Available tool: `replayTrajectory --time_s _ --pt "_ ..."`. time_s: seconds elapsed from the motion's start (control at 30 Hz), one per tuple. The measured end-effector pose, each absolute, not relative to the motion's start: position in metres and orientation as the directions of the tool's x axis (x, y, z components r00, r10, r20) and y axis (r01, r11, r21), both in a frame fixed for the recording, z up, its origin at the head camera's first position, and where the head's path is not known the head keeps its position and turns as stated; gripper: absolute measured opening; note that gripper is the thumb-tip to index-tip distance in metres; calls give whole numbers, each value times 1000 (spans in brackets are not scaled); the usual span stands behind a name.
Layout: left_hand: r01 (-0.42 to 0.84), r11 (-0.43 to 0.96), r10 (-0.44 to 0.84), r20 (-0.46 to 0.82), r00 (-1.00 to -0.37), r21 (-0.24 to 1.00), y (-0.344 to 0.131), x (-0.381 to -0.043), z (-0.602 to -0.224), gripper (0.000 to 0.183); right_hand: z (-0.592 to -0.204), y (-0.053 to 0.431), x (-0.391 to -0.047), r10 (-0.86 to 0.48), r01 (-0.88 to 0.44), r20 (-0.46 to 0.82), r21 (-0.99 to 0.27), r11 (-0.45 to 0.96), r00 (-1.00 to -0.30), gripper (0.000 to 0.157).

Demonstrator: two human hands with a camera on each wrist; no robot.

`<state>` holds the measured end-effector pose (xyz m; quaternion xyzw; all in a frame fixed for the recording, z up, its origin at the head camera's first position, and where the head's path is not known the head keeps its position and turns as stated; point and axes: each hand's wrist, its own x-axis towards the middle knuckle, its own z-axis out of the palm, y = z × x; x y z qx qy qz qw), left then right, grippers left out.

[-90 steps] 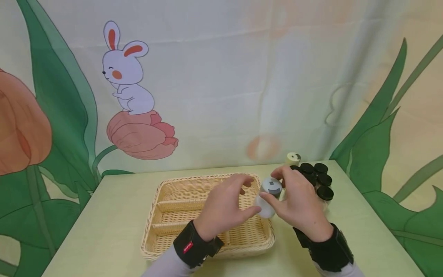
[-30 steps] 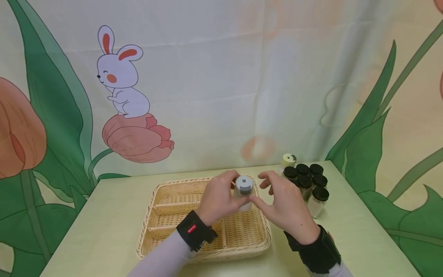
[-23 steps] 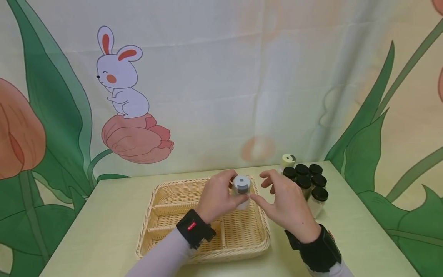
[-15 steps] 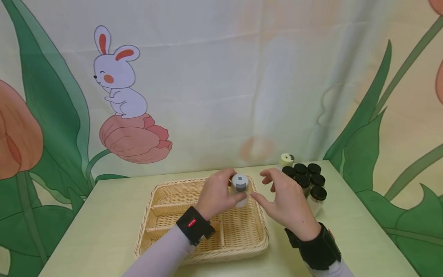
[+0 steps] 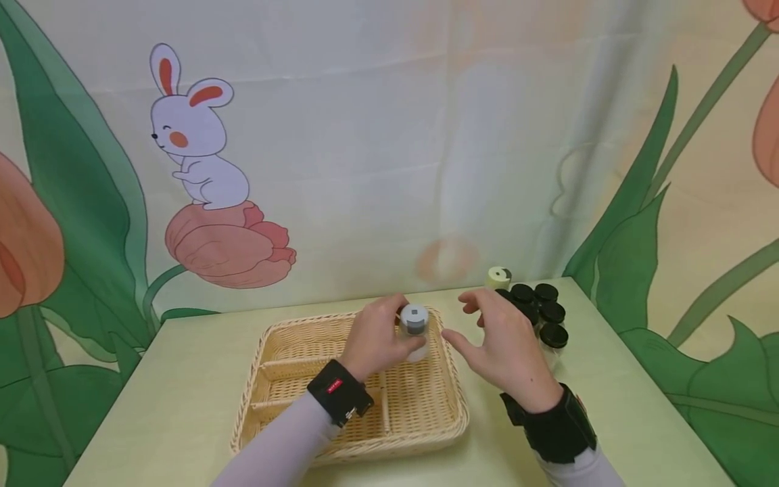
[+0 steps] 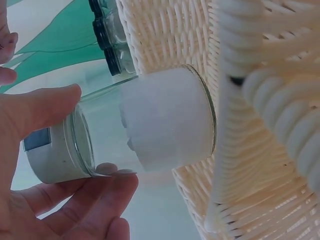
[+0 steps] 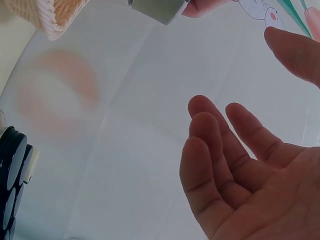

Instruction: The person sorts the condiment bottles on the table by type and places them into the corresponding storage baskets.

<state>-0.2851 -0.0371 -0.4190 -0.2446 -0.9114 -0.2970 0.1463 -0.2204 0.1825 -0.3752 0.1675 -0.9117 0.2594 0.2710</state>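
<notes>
My left hand [image 5: 375, 339] grips a glass jar [image 6: 155, 120] near its pale grey lid [image 5: 414, 318], thumb on one side and fingers on the other. White contents fill the lower part of the jar. In the head view the jar is over the back right part of a wicker basket [image 5: 426, 443]; in the left wrist view its base is close by the woven wall. My right hand [image 5: 508, 348] hovers right of the basket, thumb and fingers apart with nothing between them, as the right wrist view also shows.
Several black-lidded jars [image 5: 552, 334] stand grouped on the table [image 5: 182, 365] to the right of the basket. Behind them is a jar with a cream lid [image 5: 499, 276]. Dividers [image 5: 385, 409] split the basket into compartments. A printed curtain [image 5: 353, 155] hangs behind the table.
Three seconds ago my right hand held the jar at the basket's right edge. My left hand now holds it farther left over the basket, and the right hand has let go.
</notes>
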Motion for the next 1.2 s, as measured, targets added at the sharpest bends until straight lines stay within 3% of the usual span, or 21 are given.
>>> replayTrajectory --time_s 0.73,1.2 --pt "482 730 332 365 -870 485 -47 -296 -436 44 -379 218 -243 -141 -401 558 -377 835 -818 55" --pt "462 754 333 334 -882 468 -45 -298 -438 44 -369 238 -270 -240 -415 494 -284 864 -836 53"
